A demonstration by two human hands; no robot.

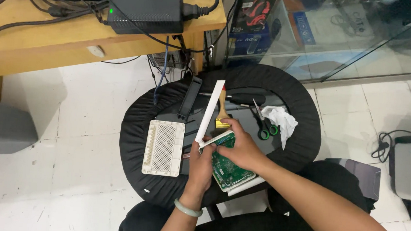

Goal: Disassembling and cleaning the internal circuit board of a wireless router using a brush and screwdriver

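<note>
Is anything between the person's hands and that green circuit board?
Nothing visible is. Both the left hand and the right hand already rest directly on the green circuit board in its white casing, beside its raised white antenna.

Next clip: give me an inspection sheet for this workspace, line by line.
Surface: round black padded stool on white tile floor.
Job's things: green circuit board in a white casing with a white antenna raised; detached white vented cover.
Clutter: green-handled scissors, crumpled white tissue, small brush, black strip.
Grippers: left hand and right hand both grip the casing.
Cables: black leads around the black power adapter on the wooden desk.
Surroundings: glass display case.
</note>
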